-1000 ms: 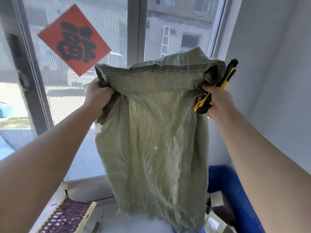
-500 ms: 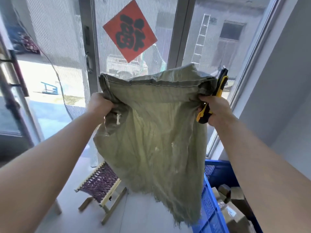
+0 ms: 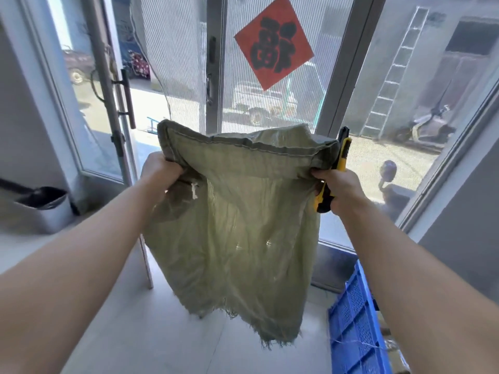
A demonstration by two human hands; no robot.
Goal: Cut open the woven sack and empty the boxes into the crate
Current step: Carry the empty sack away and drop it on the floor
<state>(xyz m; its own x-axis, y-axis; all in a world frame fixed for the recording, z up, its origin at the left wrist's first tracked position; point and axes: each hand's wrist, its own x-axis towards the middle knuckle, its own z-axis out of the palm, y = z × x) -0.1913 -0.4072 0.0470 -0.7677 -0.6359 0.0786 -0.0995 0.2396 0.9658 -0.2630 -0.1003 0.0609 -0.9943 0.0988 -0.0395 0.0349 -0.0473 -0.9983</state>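
Observation:
A limp green woven sack (image 3: 237,238) hangs upside down in front of me, its stitched hem at the top and its frayed cut edge at the bottom. My left hand (image 3: 159,168) grips the hem's left corner. My right hand (image 3: 337,190) grips the right corner together with a yellow and black utility knife (image 3: 334,171), which points upward. The blue plastic crate (image 3: 353,325) stands on the floor at the lower right, below and to the right of the sack. My right arm hides most of the crate's inside, so no boxes show.
Glass doors with a mesh screen and a red paper sign (image 3: 272,41) stand straight ahead. A door with a dark handle (image 3: 127,98) is open at the left. A grey bin (image 3: 51,209) sits on the floor at the left. A grey wall closes the right side.
My view has swung left and the sack has moved with it, away from over the crate. The boxes and the small stool have dropped out of sight. Both hands keep their grip.

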